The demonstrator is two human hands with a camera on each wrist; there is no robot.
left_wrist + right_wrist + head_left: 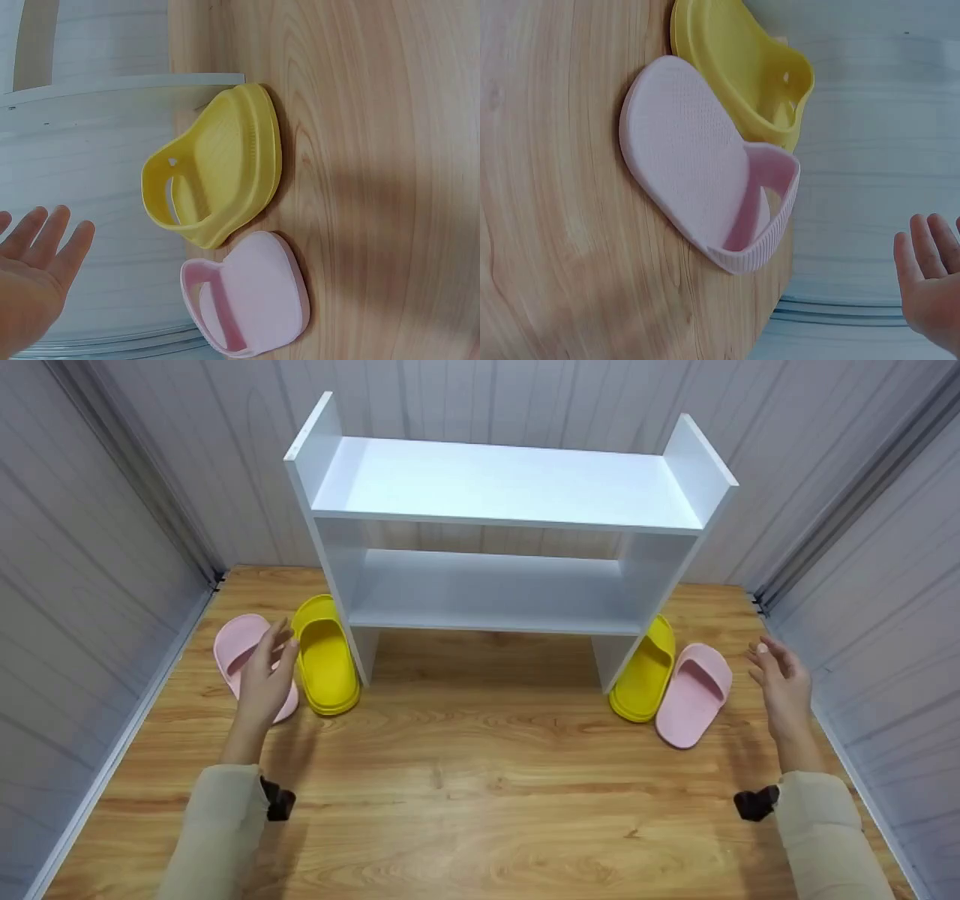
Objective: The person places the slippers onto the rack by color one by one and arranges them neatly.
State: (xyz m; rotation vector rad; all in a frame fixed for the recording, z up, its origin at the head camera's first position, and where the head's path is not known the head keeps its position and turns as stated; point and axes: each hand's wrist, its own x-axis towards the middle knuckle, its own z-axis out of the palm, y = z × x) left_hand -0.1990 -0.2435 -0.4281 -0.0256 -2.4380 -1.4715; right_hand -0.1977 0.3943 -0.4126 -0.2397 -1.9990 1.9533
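My left hand [264,675] hovers over a pink slipper [238,637] on the left, its fingers loose and holding nothing. Beside that slipper, against the shelf's left side, lies a yellow slipper [328,664]. In the left wrist view the pink slipper [262,296] and yellow slipper [232,154] rest on the floor, away from the fingers. To the right, another yellow slipper [643,675] lies by the shelf's right side, a second pink slipper [690,697] next to it. My right hand [784,686], relaxed and holding nothing, is right of this pink slipper [679,135].
A white two-tier shelf [495,484] stands in the middle near the back wall [525,397]. Side walls [75,585] close in the wood-look floor [480,780] left and right. Each wrist wears a dark strap piece [279,801].
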